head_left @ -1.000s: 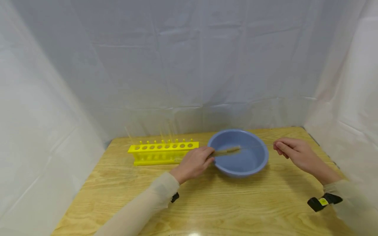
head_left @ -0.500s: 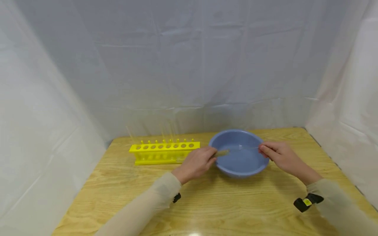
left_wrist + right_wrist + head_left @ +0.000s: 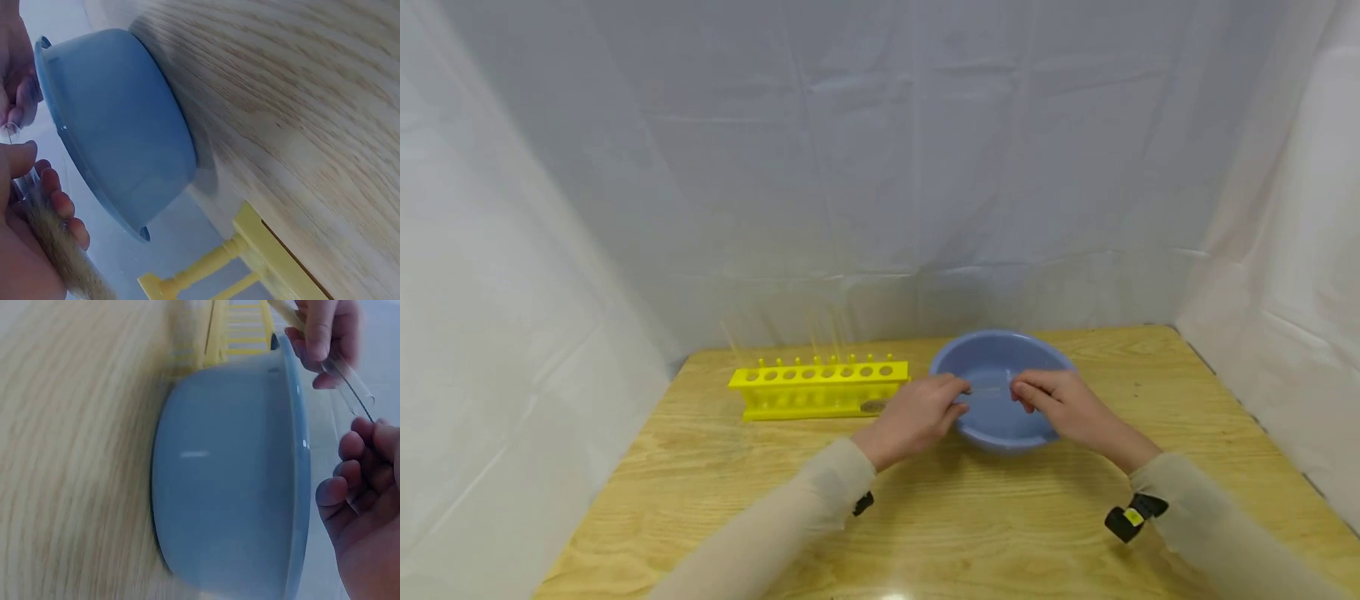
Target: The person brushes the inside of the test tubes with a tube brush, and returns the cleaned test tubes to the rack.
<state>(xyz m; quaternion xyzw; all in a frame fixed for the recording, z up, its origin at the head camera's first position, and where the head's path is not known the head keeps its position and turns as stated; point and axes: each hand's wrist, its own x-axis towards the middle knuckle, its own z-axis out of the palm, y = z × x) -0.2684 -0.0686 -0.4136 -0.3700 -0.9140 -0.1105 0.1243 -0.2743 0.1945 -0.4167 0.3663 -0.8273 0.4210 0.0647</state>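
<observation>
My left hand (image 3: pixel 917 417) grips a clear glass test tube (image 3: pixel 357 387) near the left side of the blue basin (image 3: pixel 122 125), its mouth toward the right. A test tube brush (image 3: pixel 65 253) with tan bristles lies inside the tube, and the bristles show past the left hand's fingers in the left wrist view. Thumb and fingertips of my right hand (image 3: pixel 1067 408) pinch the brush's thin wire handle close to the tube's mouth. Both hands are held over the basin's rim. The left palm and fingers hide the tube's middle.
A yellow test tube rack (image 3: pixel 816 377) stands left of the basin, with several clear tubes upright at its back row. The wooden table (image 3: pixel 970 533) is bounded by white sheeting (image 3: pixel 880 167) at the back and both sides.
My right hand has moved left toward the left hand. The brush has slid deeper into the tube, its bristles passing from the right to the left of the left hand.
</observation>
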